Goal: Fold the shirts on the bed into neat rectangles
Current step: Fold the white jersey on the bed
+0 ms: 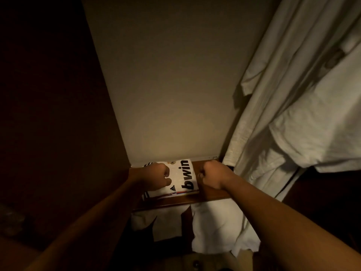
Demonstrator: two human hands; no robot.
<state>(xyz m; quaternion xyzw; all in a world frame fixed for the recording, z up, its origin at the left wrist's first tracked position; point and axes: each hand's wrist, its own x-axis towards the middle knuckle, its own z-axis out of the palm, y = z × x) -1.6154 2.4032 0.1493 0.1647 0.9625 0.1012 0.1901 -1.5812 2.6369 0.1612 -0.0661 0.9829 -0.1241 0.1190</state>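
A folded white shirt (182,178) with black "bwin" lettering and a small black logo lies as a neat rectangle on a dark wooden shelf (210,194) against a pale wall. My left hand (156,176) is curled into a fist and rests on the shirt's left half; no fabric shows between its fingers. My right hand (213,175) is also curled into a fist. It sits on the shelf just beside the shirt's right edge and holds nothing that I can see.
White garments (297,106) hang close on the right, reaching down past the shelf. More white cloth (213,229) lies below the shelf's front edge. The left side is dark. The pale wall (172,85) rises directly behind the shelf.
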